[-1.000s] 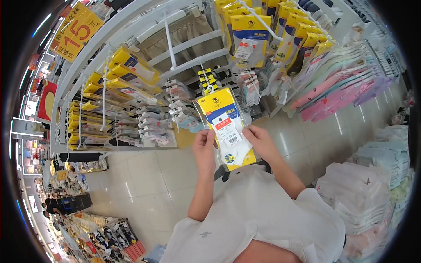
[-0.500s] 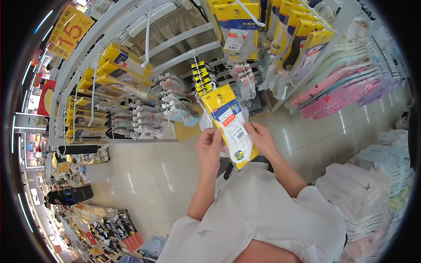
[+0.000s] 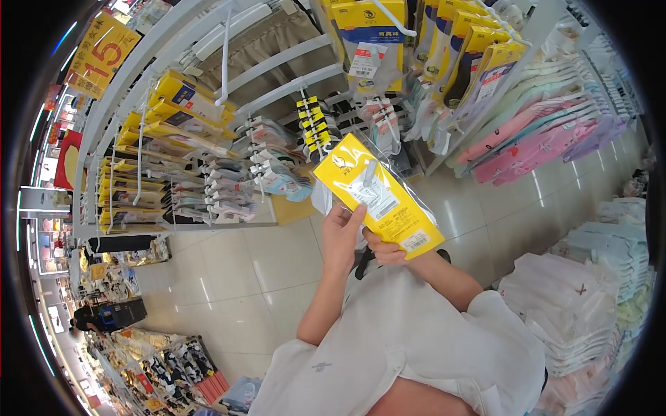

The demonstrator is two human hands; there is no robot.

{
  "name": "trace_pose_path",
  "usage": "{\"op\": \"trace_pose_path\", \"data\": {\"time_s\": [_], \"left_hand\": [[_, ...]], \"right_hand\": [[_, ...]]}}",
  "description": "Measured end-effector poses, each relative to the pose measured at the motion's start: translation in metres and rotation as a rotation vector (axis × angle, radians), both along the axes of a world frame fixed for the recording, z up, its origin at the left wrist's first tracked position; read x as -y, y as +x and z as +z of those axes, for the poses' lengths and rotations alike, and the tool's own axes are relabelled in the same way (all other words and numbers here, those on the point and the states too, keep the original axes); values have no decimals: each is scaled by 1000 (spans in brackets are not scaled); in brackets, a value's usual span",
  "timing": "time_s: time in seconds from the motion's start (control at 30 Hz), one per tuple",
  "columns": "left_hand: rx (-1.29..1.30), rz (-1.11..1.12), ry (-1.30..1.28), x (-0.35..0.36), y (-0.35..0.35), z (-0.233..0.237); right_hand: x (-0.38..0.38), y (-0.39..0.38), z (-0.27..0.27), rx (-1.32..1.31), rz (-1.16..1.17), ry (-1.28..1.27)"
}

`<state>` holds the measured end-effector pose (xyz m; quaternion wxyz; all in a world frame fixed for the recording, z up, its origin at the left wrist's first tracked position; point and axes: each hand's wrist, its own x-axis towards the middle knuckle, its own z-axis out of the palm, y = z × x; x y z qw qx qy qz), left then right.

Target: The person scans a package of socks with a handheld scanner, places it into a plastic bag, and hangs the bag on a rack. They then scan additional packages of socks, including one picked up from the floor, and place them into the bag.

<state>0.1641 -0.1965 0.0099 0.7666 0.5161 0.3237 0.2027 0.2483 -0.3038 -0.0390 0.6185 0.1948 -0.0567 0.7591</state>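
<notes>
Holds yellow sock pack (image 3: 378, 197) tilted before display rack (image 3: 277, 76), with left hand (image 3: 342, 239) fingers clamped on its near edge, right hand (image 3: 383, 251) fingers clamped underneath.

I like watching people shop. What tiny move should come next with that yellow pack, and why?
Probably tilt the yellow pack level so it can be read. The left hand grips its near edge, the right hand props it from below, and it sits slanted with its printed side and barcode facing up.
</notes>
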Motion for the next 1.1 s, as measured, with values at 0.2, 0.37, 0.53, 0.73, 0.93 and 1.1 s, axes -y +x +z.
{"op": "trace_pose_path", "data": {"time_s": [0.2,0.37,0.53,0.73,0.93,1.1], "left_hand": [[-26,-38,-59,-1,1,3],[-48,-19,15,1,9,-2],[141,14,-265,-9,7,-2],[106,-121,-310,2,8,4],[195,19,-281,3,12,-3],[166,91,-255,-9,5,-13]], "right_hand": [[4,5,-4,96,-31,-24],[15,1,8,636,-416,-639],[18,3,14,1446,-927,-1202],[28,7,25,1588,-983,-1256],[68,29,0,1524,-882,-1365],[160,32,-137,2368,115,-1713]]}}
